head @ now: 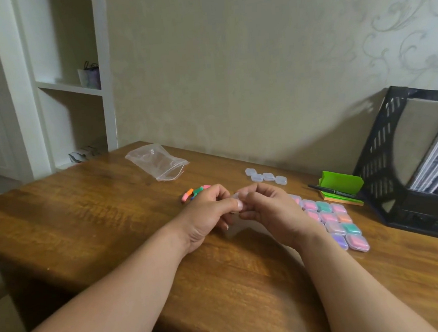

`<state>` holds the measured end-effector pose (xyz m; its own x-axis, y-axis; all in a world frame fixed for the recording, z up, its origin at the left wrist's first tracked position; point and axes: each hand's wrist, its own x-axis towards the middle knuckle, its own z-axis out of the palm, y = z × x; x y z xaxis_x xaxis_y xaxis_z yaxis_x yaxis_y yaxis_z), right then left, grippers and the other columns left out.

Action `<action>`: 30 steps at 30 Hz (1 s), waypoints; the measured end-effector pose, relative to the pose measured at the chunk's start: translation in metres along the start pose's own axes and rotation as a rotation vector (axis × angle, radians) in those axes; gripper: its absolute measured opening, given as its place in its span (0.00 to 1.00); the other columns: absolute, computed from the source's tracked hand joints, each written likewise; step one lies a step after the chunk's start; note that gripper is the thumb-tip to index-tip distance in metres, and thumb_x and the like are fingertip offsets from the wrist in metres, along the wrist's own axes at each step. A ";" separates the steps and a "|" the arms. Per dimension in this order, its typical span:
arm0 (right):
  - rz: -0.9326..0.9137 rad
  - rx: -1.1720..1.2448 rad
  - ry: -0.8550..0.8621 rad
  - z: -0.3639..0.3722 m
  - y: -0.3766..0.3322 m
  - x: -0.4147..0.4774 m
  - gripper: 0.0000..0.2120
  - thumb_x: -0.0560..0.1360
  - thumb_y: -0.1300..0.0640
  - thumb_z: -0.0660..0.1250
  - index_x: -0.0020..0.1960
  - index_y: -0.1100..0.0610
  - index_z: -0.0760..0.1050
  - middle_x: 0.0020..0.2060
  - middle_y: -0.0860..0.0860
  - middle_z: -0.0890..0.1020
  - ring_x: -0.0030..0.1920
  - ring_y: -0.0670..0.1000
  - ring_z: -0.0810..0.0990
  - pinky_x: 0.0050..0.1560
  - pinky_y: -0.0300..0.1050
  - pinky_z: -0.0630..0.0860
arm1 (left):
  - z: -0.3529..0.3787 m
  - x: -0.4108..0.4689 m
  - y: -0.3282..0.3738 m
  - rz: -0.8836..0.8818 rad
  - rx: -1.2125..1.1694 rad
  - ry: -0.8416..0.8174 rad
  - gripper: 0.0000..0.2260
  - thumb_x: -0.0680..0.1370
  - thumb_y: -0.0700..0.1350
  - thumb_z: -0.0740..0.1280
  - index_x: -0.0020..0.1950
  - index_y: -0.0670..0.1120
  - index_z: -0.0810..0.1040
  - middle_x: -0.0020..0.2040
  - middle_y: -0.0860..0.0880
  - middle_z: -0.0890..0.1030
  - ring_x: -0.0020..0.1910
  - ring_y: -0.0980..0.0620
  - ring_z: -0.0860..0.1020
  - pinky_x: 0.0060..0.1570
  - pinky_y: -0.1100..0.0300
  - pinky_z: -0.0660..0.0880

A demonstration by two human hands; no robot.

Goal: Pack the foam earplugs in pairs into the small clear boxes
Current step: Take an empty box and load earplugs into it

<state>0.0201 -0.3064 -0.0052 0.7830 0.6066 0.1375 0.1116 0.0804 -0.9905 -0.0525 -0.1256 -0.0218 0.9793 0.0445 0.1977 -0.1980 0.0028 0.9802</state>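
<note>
My left hand (pixel 211 213) and my right hand (pixel 266 209) meet above the middle of the wooden table (pixel 112 226), and together they pinch a small clear box (pixel 237 198) between their fingertips. What the box holds is hidden by my fingers. Several loose foam earplugs (pixel 193 192), pink, orange and green, lie just behind my left hand. Several empty clear boxes (pixel 266 176) sit further back. To the right of my right hand, several shut boxes with coloured earplugs (pixel 332 219) lie in rows.
A clear zip bag (pixel 157 161) lies at the back of the table. A green card holder with a black pen (pixel 341 189) stands at the right, beside a black file rack (pixel 408 156) against the wall. White shelves (pixel 70 85) stand at the left.
</note>
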 end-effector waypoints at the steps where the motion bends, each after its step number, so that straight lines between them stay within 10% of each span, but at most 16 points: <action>1: -0.011 -0.001 0.004 0.001 0.000 0.000 0.09 0.82 0.61 0.71 0.58 0.66 0.81 0.50 0.59 0.86 0.52 0.56 0.84 0.55 0.49 0.83 | 0.000 0.000 0.000 -0.003 -0.008 0.001 0.11 0.73 0.49 0.75 0.46 0.47 0.75 0.42 0.45 0.79 0.41 0.50 0.79 0.36 0.59 0.76; 15: -0.137 -0.141 0.127 0.024 0.002 0.000 0.07 0.83 0.61 0.69 0.55 0.64 0.82 0.44 0.55 0.86 0.44 0.53 0.84 0.45 0.47 0.83 | 0.000 -0.002 0.008 -0.053 -0.070 0.065 0.05 0.83 0.40 0.68 0.49 0.45 0.74 0.39 0.47 0.81 0.38 0.50 0.79 0.38 0.58 0.75; 26: 0.018 -0.049 0.110 0.017 -0.001 -0.002 0.07 0.84 0.59 0.69 0.58 0.63 0.81 0.47 0.64 0.87 0.45 0.62 0.87 0.50 0.54 0.86 | 0.012 -0.009 0.006 0.022 0.287 0.205 0.13 0.76 0.58 0.69 0.49 0.51 0.72 0.42 0.48 0.80 0.41 0.49 0.80 0.43 0.43 0.80; 30: 0.017 -0.151 0.165 0.026 -0.003 -0.004 0.09 0.83 0.58 0.70 0.58 0.63 0.82 0.46 0.62 0.88 0.46 0.61 0.89 0.53 0.56 0.87 | 0.017 -0.011 0.008 0.039 0.454 0.250 0.08 0.85 0.52 0.65 0.51 0.50 0.70 0.45 0.47 0.78 0.41 0.50 0.77 0.38 0.55 0.75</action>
<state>0.0004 -0.2885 -0.0029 0.8737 0.4683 0.1319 0.1782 -0.0557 -0.9824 -0.0644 -0.1430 -0.0164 0.9203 0.2736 0.2797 -0.1410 -0.4348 0.8894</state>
